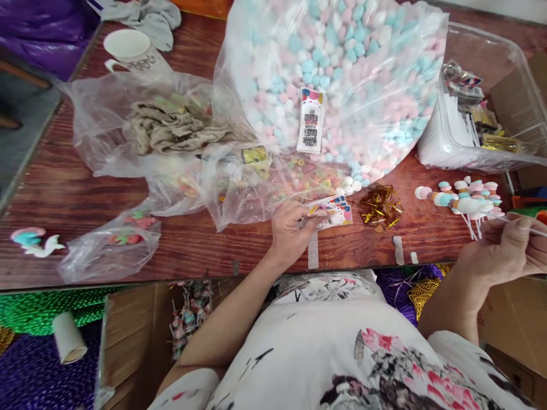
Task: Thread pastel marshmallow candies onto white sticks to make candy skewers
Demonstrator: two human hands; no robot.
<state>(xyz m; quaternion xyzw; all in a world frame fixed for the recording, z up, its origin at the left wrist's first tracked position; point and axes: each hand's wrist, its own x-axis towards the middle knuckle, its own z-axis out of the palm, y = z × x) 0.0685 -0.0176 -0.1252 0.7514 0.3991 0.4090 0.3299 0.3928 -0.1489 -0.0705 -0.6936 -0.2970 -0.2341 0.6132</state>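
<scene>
My left hand (293, 228) is closed on some small printed cards (341, 215) at the table's near side, its fingers pinching their left end. At the right edge, my right hand (506, 250) grips the white stick of a marshmallow skewer (468, 205), with pink, white and blue pieces pointing left. More marshmallow skewers (489, 188) lie on the table just beyond it. Between my hands sits a loose heap of gold twist ties (380, 206). Past the cards rests a large clear bag of pastel marshmallows (354, 51), with a printed label card (311, 121) lying on it.
A clear plastic tub (459, 156) with sticks and packets stands at right. Clear bags of gummy candy (299, 176), a crumpled cloth (171, 128) and a white mug (132, 54) occupy the left. A mermaid-tail candy (40, 242) lies near the left edge.
</scene>
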